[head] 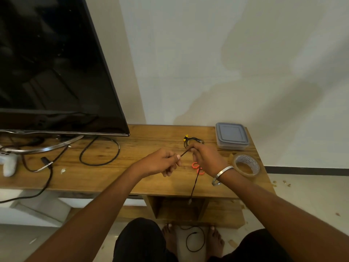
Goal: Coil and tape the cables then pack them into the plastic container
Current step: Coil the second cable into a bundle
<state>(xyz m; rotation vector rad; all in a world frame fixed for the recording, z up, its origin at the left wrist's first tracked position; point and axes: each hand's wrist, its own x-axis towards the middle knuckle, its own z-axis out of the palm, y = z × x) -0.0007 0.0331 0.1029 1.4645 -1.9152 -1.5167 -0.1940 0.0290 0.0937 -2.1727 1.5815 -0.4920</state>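
A thin black cable (194,183) runs between both hands above the wooden table (113,178). My left hand (162,163) pinches one stretch of it between thumb and fingers. My right hand (205,159) grips the cable a little farther right, and a tail hangs down past the table's front edge. Just behind my right hand lies a small bundle of black leads with yellow plugs (192,141). The plastic container (232,136), lid on, stands at the back right corner. A roll of clear tape (246,165) lies in front of it.
Orange scissors (195,165) lie partly hidden under my right hand. A TV (56,72) on a metal stand fills the left, with black cables (100,150) looped beside it and a white game controller (8,163). Another black cable (195,241) lies on the floor between my feet.
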